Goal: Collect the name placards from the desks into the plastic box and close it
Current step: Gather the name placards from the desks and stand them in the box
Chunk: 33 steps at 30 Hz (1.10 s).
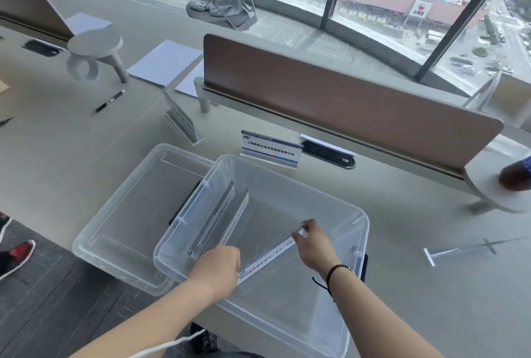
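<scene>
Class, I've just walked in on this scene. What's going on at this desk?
A person is gathering name placards into a clear plastic box. The left hand and right hand hold one placard by its ends, inside the box. Two placards already stand against the box's left wall. The lid lies open-side up beside the box. One placard still stands on the desk behind the box, another farther left.

Both forearms are bare and sleeveless, with a thin black cord bracelet (334, 271) tied around the right wrist.
</scene>
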### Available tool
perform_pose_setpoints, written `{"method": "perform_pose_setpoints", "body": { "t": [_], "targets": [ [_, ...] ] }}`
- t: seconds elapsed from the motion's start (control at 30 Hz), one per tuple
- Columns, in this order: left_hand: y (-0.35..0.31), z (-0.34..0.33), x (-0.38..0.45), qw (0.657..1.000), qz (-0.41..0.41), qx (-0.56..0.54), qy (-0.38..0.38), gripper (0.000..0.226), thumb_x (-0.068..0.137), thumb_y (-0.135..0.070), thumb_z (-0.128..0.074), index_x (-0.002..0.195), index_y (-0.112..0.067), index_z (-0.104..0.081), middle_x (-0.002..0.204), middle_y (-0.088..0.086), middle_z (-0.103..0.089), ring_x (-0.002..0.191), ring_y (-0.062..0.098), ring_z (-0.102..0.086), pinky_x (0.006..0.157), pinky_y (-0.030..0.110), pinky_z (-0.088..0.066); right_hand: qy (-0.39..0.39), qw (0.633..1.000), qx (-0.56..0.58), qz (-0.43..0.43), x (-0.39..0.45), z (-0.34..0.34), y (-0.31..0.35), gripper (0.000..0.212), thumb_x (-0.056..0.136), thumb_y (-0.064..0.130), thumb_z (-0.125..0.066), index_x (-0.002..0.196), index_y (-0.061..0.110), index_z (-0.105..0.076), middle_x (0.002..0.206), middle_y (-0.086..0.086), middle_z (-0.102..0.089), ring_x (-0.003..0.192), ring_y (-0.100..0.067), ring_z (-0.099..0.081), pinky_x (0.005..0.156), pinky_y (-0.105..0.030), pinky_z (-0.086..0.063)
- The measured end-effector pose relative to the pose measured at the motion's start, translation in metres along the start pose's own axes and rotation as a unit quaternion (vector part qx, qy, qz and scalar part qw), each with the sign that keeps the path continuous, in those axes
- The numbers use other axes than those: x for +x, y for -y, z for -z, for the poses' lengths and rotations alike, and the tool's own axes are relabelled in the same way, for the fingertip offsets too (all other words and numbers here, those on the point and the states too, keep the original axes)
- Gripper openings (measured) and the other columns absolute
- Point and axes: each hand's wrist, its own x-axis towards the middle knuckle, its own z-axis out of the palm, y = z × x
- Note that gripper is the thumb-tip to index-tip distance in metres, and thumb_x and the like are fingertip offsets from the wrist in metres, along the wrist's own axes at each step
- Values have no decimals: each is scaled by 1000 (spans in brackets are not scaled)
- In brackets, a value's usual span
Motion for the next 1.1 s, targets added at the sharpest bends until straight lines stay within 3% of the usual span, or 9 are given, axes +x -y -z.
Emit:
{"method": "perform_pose_setpoints", "body": {
  "t": [0.1,0.23,0.33,0.43,0.5,0.57,0.7,0.83,1.1],
  "targets": [
    [-1,-1,3,1000,7,-5,25,20,87,-11,-58,73,-24,-50,75,-3,-50,63,19,-46,60,28,-40,15,1000,16,-1,-1,0,5,47,97,36,-54,136,17,-39,133,-8,-57,115,-30,-57,85,-35,-46],
    [1,6,6,997,3,-37,69,4,85,-22,-65,81,-22,-63,83,-8,-66,77,14,-62,72,29,-52,47,998,26,-14,-8,-4,8,70,96,37,-57,151,16,-19,147,-9,-45,124,-29,-53,89,-34,-45],
    [5,20,6,996,-31,-29,81,17,83,-43,-65,94,-30,-65,94,-17,-65,92,8,-62,82,29,-51,97,994,24,-42,-21,-10,9,97,94,40,-59,155,18,13,146,-15,-45,104,-27,-60,84,-34,-50],
    [18,41,12,997,-70,15,-26,24,88,-51,-56,102,-34,-64,102,-19,-65,97,7,-59,79,26,-44,126,990,29,-49,-30,-21,8,102,94,41,-58,152,18,22,147,-15,-44,107,-28,-60,84,-34,-51],
    [35,54,21,987,-98,32,-125,32,89,-53,-56,111,-33,-65,120,-15,-63,114,8,-54,91,28,-42,140,988,55,-48,-32,-30,6,102,92,45,-58,153,21,21,153,-10,-38,115,-27,-60,86,-33,-51],
    [54,64,30,974,-110,58,-187,49,84,-63,-56,123,-35,-61,145,-7,-48,138,16,-36,111,36,-29,160,979,107,-64,-27,-40,0,102,90,45,-58,153,26,20,153,-7,-40,112,-26,-63,90,-40,-54],
    [81,62,39,987,-48,81,-131,80,76,-77,-51,145,-44,-31,164,1,5,149,26,7,121,45,-1,172,962,183,-106,-33,-41,8,91,94,33,-57,154,29,11,124,-8,-61,96,-21,-69,90,-39,-54],
    [80,54,39,989,-9,58,-137,76,78,-66,-62,144,-38,-36,163,-1,-1,143,25,-21,102,40,-45,189,955,197,-117,-35,-37,17,82,98,26,-50,154,28,10,122,-5,-53,97,-22,-68,95,-41,-52],
    [83,52,39,987,18,16,-156,61,82,-58,-63,136,-38,-45,155,2,-26,135,23,-36,89,41,-53,187,956,197,-109,-31,-47,20,72,101,23,-43,155,30,3,136,-10,-49,95,-21,-68,94,-40,-54]
  ]
}}
